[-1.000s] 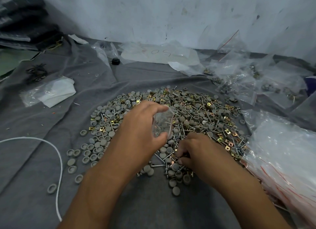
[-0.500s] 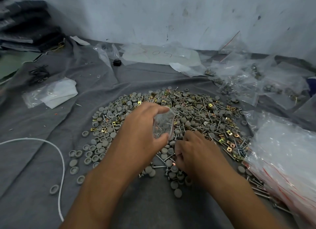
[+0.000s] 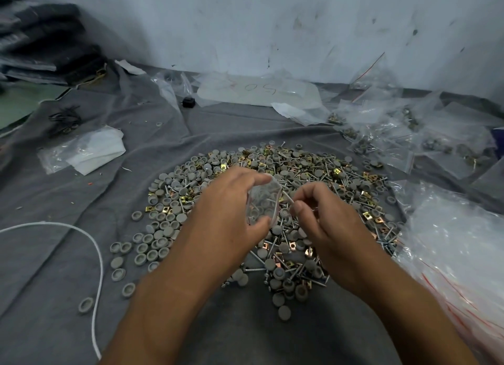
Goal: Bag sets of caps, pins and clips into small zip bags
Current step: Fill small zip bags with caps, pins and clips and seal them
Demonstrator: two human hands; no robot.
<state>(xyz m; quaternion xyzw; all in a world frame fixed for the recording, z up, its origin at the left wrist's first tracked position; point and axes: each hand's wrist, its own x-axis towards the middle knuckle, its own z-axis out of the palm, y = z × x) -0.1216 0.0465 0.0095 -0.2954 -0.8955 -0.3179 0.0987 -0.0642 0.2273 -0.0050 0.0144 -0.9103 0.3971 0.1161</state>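
Head view shows the left hand (image 3: 229, 214) pinching a small zip bag (image 3: 263, 199) open above the heap of caps, pins and clips (image 3: 300, 179), while the right hand (image 3: 324, 223) pinches a pin (image 3: 288, 199) at its mouth.

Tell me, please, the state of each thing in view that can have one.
Small zip bag: open, held upright by the left hand.
Right hand: fingers pinching a pin at the bag's mouth.
Heap of caps, pins and clips: loose, unsorted.
Filled bags: piled at right.

A scuffed, pale wall (image 3: 272, 23) runs along twelve o'clock. Wrinkled grey cloth (image 3: 68, 255) covers the surface below. Dark folded stacks (image 3: 46, 43) sit at ten o'clock.
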